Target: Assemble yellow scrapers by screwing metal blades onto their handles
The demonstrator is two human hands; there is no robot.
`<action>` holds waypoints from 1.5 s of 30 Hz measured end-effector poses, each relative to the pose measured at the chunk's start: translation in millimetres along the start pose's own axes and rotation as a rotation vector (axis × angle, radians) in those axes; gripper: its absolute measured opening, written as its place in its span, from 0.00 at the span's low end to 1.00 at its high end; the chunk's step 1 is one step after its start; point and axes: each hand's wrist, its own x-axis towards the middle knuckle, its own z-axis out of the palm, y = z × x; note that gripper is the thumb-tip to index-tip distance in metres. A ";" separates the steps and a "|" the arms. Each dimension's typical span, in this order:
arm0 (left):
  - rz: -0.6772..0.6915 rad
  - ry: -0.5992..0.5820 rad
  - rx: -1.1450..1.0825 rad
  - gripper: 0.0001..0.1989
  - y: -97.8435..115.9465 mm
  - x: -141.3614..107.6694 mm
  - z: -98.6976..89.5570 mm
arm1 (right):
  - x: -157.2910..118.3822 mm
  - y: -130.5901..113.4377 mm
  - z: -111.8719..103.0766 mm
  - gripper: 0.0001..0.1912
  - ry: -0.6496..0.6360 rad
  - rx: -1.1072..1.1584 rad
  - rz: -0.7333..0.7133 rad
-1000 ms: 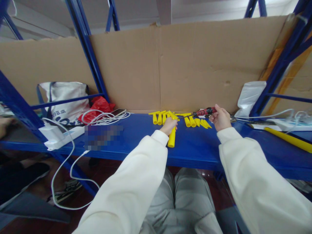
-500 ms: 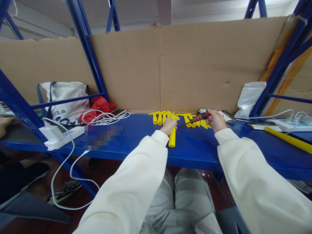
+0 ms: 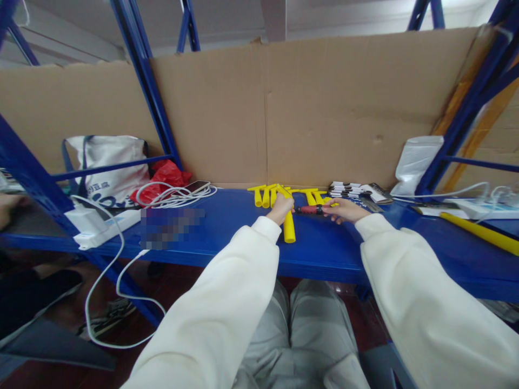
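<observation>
My left hand [image 3: 283, 207] is closed around a yellow T-shaped plastic tool [image 3: 289, 229]. Its round handle points down toward the front edge, and its crosspiece shows above my fingers. In my right hand [image 3: 344, 209] is a red and black screwdriver [image 3: 308, 209], gripped at the end of its handle. The screwdriver lies almost level, pointing left at the held tool; its shaft is hidden near my left hand, so contact cannot be made out. Several more yellow T-shaped tools [image 3: 258, 198] rest in a row behind my hands, some partly covered by them.
Small black-and-white packets [image 3: 344, 190] lie behind my right hand on the blue shelf [image 3: 227, 227]. Coiled white cable [image 3: 174, 195], a red plastic bag [image 3: 170, 174] and a power strip [image 3: 107, 229] sit left. A long yellow piece [image 3: 480, 232] is at right. Cardboard [image 3: 316, 108] stands behind.
My right hand has moved left and slightly down with the screwdriver, which is now more level and closer to my left hand. The held tool's lower end has swung slightly right.
</observation>
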 end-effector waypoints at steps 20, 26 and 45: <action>0.380 -0.155 0.266 0.37 -13.9 4.2 -1.6 | 17.5 10.6 -28.4 0.06 0.254 -0.616 -0.313; 0.554 -0.190 0.470 0.37 -16.2 8.0 0.1 | 10.3 14.3 -66.0 0.19 0.602 -0.865 -0.025; 0.576 -0.245 0.764 0.37 -21.9 3.3 9.0 | 25.9 49.3 -66.5 0.25 0.529 -1.055 0.161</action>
